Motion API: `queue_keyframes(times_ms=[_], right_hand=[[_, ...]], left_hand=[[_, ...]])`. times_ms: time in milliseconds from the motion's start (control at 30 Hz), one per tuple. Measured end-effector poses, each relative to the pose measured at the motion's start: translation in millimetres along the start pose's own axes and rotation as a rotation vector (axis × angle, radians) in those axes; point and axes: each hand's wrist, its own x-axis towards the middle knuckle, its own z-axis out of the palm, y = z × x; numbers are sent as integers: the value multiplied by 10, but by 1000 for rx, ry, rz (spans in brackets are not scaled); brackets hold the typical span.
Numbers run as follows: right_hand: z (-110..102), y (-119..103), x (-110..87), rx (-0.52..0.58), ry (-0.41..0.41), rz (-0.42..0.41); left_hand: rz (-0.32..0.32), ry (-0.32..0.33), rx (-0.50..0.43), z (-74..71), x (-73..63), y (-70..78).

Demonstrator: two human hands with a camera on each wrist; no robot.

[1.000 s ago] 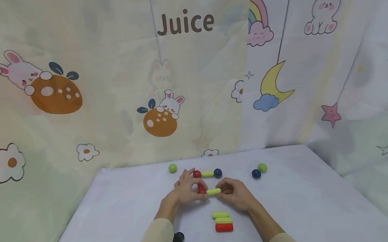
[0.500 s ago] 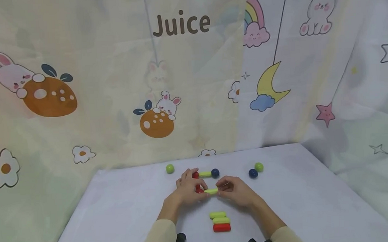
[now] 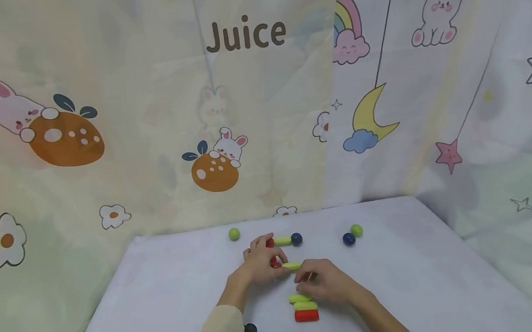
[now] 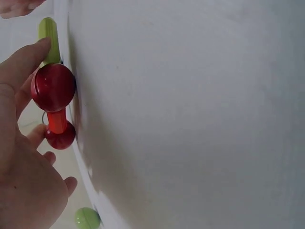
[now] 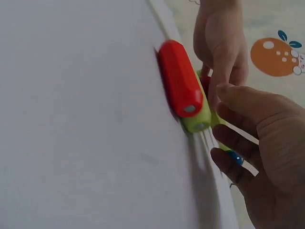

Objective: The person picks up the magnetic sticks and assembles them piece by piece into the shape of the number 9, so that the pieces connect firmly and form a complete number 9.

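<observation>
My left hand (image 3: 262, 265) pinches a yellow-green magnetic rod (image 4: 49, 34) between thumb and finger, close to the red ball (image 4: 53, 87) at its end. From that ball a red rod (image 4: 58, 121) leads to a second red ball (image 4: 62, 136). A further yellow-green rod (image 3: 282, 240) runs from the far red ball to a dark blue ball (image 3: 297, 239). My right hand (image 3: 324, 280), fingers loosely curled and holding nothing, is over the near stack: two yellow-green rods (image 3: 305, 306) and a red rod (image 3: 306, 316) lying side by side.
A green ball (image 3: 234, 234) lies at the back left of the white table (image 3: 173, 289). Another green ball (image 3: 356, 230) and a dark blue ball (image 3: 349, 239) are together at the back right. A printed cloth (image 3: 263, 111) hangs behind the table.
My right hand has let go of the yellow-green rod's right end and come nearer, toward the loose rods. The left hand has stayed at the joined pieces.
</observation>
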Motion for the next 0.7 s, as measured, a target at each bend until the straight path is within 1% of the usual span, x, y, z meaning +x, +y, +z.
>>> queue_keyframes(times_ms=[100, 233, 467, 567, 700], right_hand=[[46, 0, -11, 4, -14, -47], [46, 2, -3, 11, -61, -54], [-17, -76, 14, -63, -181, -10], [-38, -106, 26, -87, -210, 14], [-63, -104, 33, -102, -221, 54]], left_hand=[[8, 4, 5, 19, 5, -17], [5, 4, 13, 34, 7, -43], [6, 1, 18, 37, -15, -45], [1, 2, 4, 20, -22, -37], [-4, 45, -17, 5, 16, -50]])
